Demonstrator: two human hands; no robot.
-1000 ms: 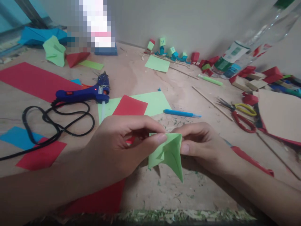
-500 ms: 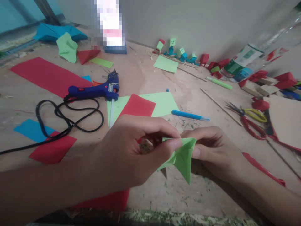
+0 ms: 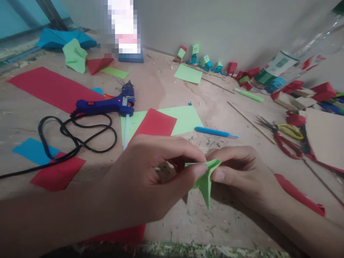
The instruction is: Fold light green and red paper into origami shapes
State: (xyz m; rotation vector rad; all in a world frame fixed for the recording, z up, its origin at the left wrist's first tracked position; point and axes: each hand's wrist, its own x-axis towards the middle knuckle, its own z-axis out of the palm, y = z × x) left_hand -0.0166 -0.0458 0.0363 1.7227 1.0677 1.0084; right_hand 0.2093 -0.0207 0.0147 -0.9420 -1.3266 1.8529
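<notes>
Green paper point(image 3: 206, 187), folded to a downward point, is pinched in the grip of left hand point(image 3: 161, 172) and right hand point(image 3: 240, 172), lower center.

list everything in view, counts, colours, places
folded paper: 1, green, front centre
other paper: several, red, green, blue, scattered
glue gun: 1, blue, left
cord: 1, black, left
pens: 2, blue, green, right
scissors: 1, red and yellow handles, right
slim object: 1, red, right
sticks: several, brown, right
bottle: 1, clear, right
small figures: several, multicoloured, back
blocks: several, red, tan, right
blurred object: 1, white, back left
table: 1, brown, beneath
left hand, right hand: 2, bare, holding folded paper
</notes>
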